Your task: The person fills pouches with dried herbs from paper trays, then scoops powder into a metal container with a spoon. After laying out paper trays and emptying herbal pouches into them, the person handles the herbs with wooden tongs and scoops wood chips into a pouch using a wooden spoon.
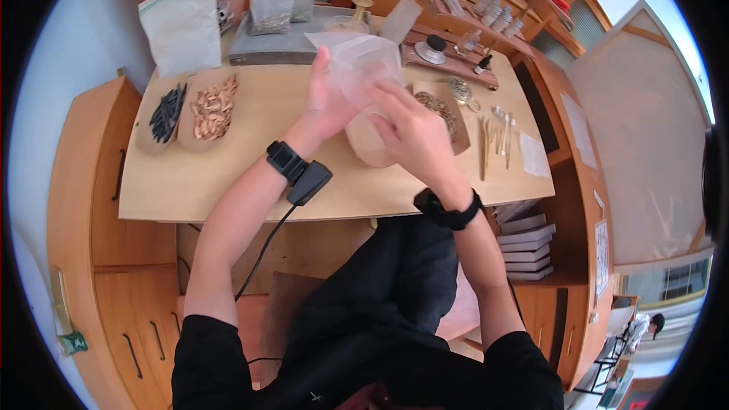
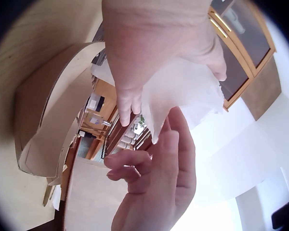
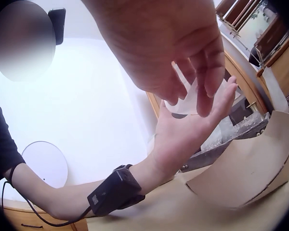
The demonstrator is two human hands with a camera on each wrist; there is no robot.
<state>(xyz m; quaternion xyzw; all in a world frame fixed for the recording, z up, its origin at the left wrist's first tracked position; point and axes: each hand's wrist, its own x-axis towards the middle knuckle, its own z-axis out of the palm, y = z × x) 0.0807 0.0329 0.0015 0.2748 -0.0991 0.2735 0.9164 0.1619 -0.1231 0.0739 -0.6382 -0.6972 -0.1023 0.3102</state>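
A thin, translucent white sheet or bag (image 1: 357, 64) (image 2: 183, 91) lies across the palm side of my left hand (image 1: 330, 102) (image 2: 154, 48) (image 3: 183, 137), whose fingers are extended. My right hand (image 1: 416, 137) (image 2: 159, 178) (image 3: 168, 48) pinches an edge of it between thumb and fingers, close to the left palm. Both hands are raised above the table. Beneath them stands a light brown paper tray (image 1: 368, 140) (image 2: 62, 110) (image 3: 245, 168) with a curved wall. The sheet's far side is partly hidden by the hands.
On the table (image 1: 304, 190), dark sticks (image 1: 167, 114) and pale wood chips (image 1: 215, 106) fill trays at left. A tray of dried pieces (image 1: 437, 110) and slim tools (image 1: 499, 133) are at right. Behind stand a white pouch (image 1: 181, 26), grey tray (image 1: 266, 49) and wooden rack (image 1: 448, 57).
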